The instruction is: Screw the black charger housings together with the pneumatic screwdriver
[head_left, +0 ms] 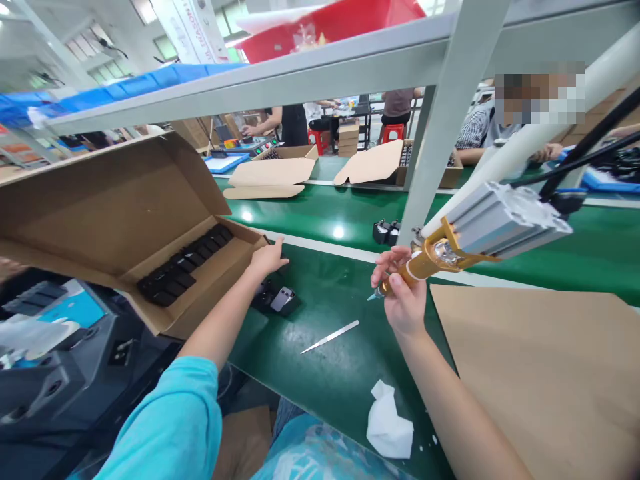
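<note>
My right hand is wrapped around the gold barrel of a dispensing valve, thumb in front and fingers behind. Its teal needle tip points down and left over the green worktop. My left hand reaches to the near right corner of an open cardboard box, index finger and thumb spread; its other fingers are partly hidden. Dark pieces show at its edges. Just below that hand lie black boxy parts, one with a silvery face. Rows of black parts stand in the box.
Tweezers and a crumpled white tissue lie on the worktop. A cardboard sheet covers the right side. A metal post rises behind the valve. Black parts sit on the green belt; people work beyond it.
</note>
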Demonstrator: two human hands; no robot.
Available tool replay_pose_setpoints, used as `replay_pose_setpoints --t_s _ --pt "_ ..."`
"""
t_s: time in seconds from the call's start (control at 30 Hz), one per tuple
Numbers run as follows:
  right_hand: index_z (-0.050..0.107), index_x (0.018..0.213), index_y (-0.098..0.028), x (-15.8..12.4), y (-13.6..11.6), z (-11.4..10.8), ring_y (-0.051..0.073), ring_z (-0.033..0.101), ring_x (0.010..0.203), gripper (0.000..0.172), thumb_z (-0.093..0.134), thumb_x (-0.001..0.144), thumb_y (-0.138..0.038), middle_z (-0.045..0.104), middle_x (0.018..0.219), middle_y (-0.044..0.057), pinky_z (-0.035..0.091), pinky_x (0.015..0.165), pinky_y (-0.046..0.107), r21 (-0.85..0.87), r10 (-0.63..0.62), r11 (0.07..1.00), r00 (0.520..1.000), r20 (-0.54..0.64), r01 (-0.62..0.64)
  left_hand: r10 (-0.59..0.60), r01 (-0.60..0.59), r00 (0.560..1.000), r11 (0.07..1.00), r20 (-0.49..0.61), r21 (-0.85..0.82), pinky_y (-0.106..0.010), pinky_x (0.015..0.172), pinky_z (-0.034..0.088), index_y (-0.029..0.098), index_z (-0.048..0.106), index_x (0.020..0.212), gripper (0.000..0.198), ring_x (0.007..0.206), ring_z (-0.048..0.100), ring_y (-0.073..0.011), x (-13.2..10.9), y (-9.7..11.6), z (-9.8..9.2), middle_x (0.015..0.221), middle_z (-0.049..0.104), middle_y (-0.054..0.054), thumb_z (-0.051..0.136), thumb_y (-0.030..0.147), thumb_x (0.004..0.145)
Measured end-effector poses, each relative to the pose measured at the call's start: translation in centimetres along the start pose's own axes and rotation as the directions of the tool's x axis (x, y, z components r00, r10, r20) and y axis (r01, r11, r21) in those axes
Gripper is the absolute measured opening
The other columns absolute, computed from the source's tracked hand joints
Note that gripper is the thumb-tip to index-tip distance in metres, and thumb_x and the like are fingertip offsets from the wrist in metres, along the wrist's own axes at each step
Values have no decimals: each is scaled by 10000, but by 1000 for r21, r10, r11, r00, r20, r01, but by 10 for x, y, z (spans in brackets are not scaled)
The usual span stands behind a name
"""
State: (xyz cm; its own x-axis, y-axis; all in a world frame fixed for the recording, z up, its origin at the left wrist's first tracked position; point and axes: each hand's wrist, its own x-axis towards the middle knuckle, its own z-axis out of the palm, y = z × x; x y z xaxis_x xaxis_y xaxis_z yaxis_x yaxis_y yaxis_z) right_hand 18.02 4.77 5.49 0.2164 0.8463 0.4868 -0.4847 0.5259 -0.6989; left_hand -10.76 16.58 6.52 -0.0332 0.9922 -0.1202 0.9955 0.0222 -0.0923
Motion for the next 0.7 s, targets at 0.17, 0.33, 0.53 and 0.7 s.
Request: replay_pose_setpoints --t_s 0.17,0.33,0.53,0.7 --pt "582 1094 -266 8 0 -11 112 559 615 330 667 793 -369 603 893 10 449 528 265 -13 -24 1000 998 -57 24 229 -237 970 966 -83 -99 -417 1011 414 165 337 1472 736 1302 479 -361 31 46 -10 1385 530 -216 619 440 850" --pt "572 1102 -269 13 0 -21 117 555 609 344 668 790 -379 601 892 13 448 536 276 -51 -37 998 994 -106 31 457 -466 884 849 -96 -251 -369 999 426 159 199 1530 1035 1269 525 -326 83 155 3 1408 505 -209 740 529 728" --pt "578 1088 -266 14 2 -21 108 551 600 319 663 801 -380 600 888 13 445 518 260 -59 -44 998 993 -110 37 484 -511 859 791 -167 -337 -425 1059 375 163 178 1532 1102 1376 390 -351 121 217 30 1509 340 -248 797 496 683" --pt "569 1094 -260 12 2 -18 112 547 605 332 653 805 -400 596 886 16 457 523 265 -84 -47 996 995 -85 40 474 -506 862 792 -178 -343 -431 990 430 256 481 1349 793 1273 464 -356 131 217 34 1381 486 -147 800 519 673"
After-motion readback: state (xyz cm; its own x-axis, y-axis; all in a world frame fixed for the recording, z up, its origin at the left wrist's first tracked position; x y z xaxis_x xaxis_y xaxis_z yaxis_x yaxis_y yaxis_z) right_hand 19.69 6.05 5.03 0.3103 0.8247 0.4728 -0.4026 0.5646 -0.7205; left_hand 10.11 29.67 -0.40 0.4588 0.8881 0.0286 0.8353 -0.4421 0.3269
